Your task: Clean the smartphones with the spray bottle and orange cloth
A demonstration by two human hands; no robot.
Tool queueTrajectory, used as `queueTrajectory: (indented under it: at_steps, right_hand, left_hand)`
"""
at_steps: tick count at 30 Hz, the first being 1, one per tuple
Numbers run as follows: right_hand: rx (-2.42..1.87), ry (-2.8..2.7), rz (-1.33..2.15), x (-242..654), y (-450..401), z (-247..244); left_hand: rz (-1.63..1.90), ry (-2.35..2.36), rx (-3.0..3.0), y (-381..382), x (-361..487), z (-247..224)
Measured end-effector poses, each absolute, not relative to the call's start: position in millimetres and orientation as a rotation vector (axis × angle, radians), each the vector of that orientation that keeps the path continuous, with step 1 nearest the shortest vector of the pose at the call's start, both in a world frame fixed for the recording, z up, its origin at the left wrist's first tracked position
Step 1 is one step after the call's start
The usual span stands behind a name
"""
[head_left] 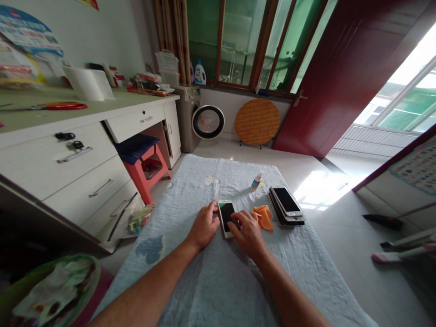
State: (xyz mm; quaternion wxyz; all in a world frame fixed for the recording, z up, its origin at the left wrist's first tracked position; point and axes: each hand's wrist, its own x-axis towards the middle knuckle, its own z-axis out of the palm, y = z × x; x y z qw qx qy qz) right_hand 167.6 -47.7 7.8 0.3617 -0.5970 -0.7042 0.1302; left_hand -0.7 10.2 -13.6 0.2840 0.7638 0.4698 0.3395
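A white-framed smartphone (225, 217) with a dark screen is between my hands, over the light blue cloth (218, 277). My left hand (203, 225) has its fingers curled against the phone's left edge. From the other side, my right hand (250, 231) grips the right edge, its fingertips reaching over the screen. An orange cloth (263, 216) lies crumpled just right of that hand. Farther right is a stack of phones and flat devices, topped by a white-framed phone (288, 201). Behind the orange cloth stands a small spray bottle (256, 181).
On the left runs a white desk (81, 159) with drawers, a red stool (146, 170) tucked beneath. A waste bin (98, 281) stands at lower left. Beyond the cloth are a washing machine with its door (208, 121) swung out, a round wooden tabletop (257, 121) and a dark red door (327, 81).
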Motion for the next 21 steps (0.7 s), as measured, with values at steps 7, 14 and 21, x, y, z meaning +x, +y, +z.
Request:
queueTrajectory:
  at_steps: [7,14,21]
  right_hand:
    - [-1.853,-1.712,0.113,197.9,-40.1,-1.1]
    - [-1.974,-1.865,-0.001,160.3,-49.7,11.1]
    - [-2.108,-1.891,0.022,151.2,-51.9,8.4]
  left_hand:
    - [0.937,1.241,2.153,11.7,2.1,-13.9]
    - [0.874,1.174,2.21,9.5,2.2,-11.1]
    - [0.89,1.151,2.176,10.4,2.1,-12.7]
